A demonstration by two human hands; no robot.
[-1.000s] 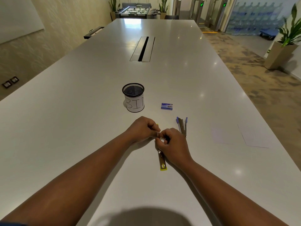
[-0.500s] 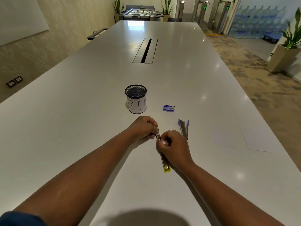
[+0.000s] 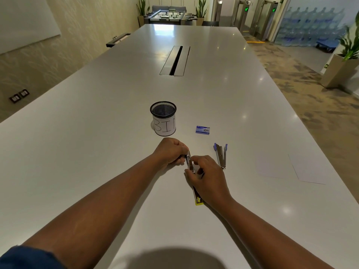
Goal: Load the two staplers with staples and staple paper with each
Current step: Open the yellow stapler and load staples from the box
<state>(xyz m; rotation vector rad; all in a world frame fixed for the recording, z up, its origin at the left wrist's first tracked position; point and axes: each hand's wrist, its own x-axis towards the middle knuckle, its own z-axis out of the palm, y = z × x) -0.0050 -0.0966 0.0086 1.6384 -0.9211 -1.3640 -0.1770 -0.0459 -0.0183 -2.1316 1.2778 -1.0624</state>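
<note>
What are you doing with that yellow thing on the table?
A person is working on the yellow stapler, opened out on the white table. The left hand grips its far end and the right hand pinches its middle. The blue stapler, staple box and paper lie untouched nearby.

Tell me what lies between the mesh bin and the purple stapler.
In the head view, the small staple box lies between mesh bin and purple stapler.
</note>
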